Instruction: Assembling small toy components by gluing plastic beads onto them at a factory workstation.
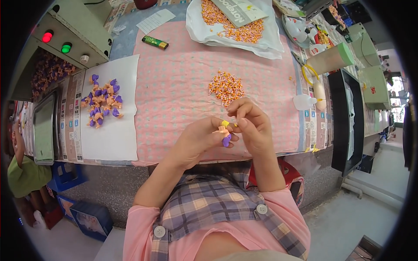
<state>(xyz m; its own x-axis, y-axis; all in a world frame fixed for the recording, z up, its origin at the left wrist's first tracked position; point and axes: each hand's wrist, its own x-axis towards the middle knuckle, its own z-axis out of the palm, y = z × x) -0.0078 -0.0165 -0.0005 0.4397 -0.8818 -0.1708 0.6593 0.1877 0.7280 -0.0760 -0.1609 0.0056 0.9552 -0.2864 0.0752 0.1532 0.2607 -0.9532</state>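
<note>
My left hand (197,138) is closed around a small plastic doll figure (226,140) with a peach body and purple hair, held above the table's near edge. Yellow wrapping (225,123) shows at my left fingers. Close beside the figure, my right hand (254,127) has its thumb and fingers pinched together; whatever is between them is too small to make out. Just beyond my hands lies a heap of tiny orange, white and pink parts (226,88). To the left, several similar purple-and-peach figures (103,102) lie in a loose pile on a white sheet (113,141).
A pink patterned cloth (174,87) covers the table. At the back, a white lined tray (272,41) holds more tiny parts. A green lighter (155,42), yellow-handled scissors (310,74) and a machine with lit buttons (82,35) stand around. Another person's green sleeve (26,176) shows far left.
</note>
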